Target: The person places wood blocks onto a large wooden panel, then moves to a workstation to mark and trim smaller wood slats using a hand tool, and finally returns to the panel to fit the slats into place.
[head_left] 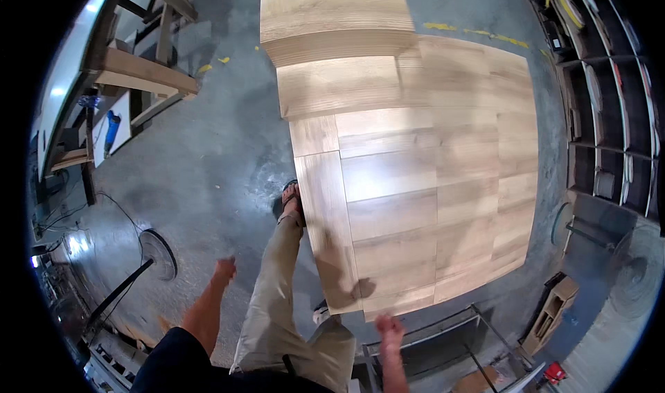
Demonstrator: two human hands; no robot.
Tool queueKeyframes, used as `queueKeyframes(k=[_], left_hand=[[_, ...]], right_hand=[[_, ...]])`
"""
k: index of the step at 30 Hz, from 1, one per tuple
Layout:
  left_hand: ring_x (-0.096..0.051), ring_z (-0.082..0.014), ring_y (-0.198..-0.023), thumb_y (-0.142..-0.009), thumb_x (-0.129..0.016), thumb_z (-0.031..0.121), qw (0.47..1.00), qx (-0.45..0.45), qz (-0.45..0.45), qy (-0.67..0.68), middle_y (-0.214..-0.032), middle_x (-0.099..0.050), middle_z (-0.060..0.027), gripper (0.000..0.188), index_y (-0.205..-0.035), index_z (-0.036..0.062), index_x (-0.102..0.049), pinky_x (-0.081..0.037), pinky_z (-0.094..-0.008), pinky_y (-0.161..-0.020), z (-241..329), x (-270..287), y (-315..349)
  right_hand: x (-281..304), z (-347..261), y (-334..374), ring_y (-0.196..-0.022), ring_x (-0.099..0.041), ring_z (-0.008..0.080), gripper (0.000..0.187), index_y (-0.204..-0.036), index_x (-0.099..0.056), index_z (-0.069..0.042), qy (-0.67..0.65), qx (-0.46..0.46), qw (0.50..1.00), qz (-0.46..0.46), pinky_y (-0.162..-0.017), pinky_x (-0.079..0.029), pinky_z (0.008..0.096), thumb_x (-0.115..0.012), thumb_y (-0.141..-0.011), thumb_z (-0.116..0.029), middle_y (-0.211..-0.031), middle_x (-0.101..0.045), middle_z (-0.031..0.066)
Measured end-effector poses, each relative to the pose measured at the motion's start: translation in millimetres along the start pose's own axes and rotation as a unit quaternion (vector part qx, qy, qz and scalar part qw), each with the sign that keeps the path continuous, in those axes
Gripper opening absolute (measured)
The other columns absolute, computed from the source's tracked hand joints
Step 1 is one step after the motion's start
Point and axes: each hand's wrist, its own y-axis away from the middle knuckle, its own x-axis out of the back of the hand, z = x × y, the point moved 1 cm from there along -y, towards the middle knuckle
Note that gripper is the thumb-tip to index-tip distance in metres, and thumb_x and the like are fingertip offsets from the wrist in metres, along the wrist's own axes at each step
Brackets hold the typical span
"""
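My left hand (224,269) hangs over the grey floor, left of my leg. Its fingers look curled in, and nothing shows in it. Beyond the near edge of a wide wood-grain panel stack (395,254), my right hand (390,327) is held with fingers loosely closed and no object visible. Neither hand touches the stack. The light brown panels lie side by side in rows. At the far left a taller pile (336,12) of the same boards rises above the rest. My foot (291,199) stands along the stack's left edge.
Dark shelving (603,109) with flat pieces lines the right side. At left are a wooden-framed bench (138,74) with a blue tool (111,129), and a round-based stand (158,254). A metal frame (443,330) stands near my right arm, beside a wooden crate (551,313).
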Motion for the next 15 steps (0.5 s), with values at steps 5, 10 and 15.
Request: queueKeyframes(k=[5, 10, 15], left_hand=[[-0.053, -0.0159, -0.051, -0.088, -0.055, 0.028, 0.851, 0.028, 0.128, 0.509, -0.068, -0.061, -0.0079, 0.027, -0.078, 0.0041, -0.061, -0.041, -0.0313, -0.044, -33, -81, 104], [-0.050, -0.0112, -0.058, -0.084, -0.056, 0.026, 0.880, -0.196, 0.184, 0.392, -0.061, -0.053, -0.0013, 0.027, -0.068, 0.0044, -0.058, -0.040, -0.0281, -0.053, 53, -93, 182], [-0.057, -0.0130, -0.067, -0.085, -0.056, 0.025, 0.885, -0.414, 0.093, 0.192, -0.067, -0.061, -0.0027, 0.025, -0.082, 0.0039, -0.067, -0.046, -0.0285, -0.064, 219, -160, 293]], right_hand=[[70, 153, 60, -0.075, -0.058, 0.0101, 0.020, -0.097, -0.065, -0.002, 0.147, -0.003, 0.986, -0.078, -0.069, -0.050, 0.0261, -0.066, -0.089, -0.020, -0.082, -0.062, 0.0005], [149, 164, 89, -0.079, -0.059, 0.0109, 0.032, -0.111, -0.060, 0.001, 0.012, 0.053, 0.997, -0.060, -0.073, -0.050, 0.0266, -0.063, -0.090, -0.022, -0.091, -0.065, 0.0035], [261, 188, 192, -0.081, -0.063, 0.0174, 0.034, -0.114, -0.059, 0.002, -0.215, 0.083, 0.963, 0.140, -0.074, -0.052, 0.0311, -0.063, -0.090, -0.022, -0.094, -0.066, 0.0067]])
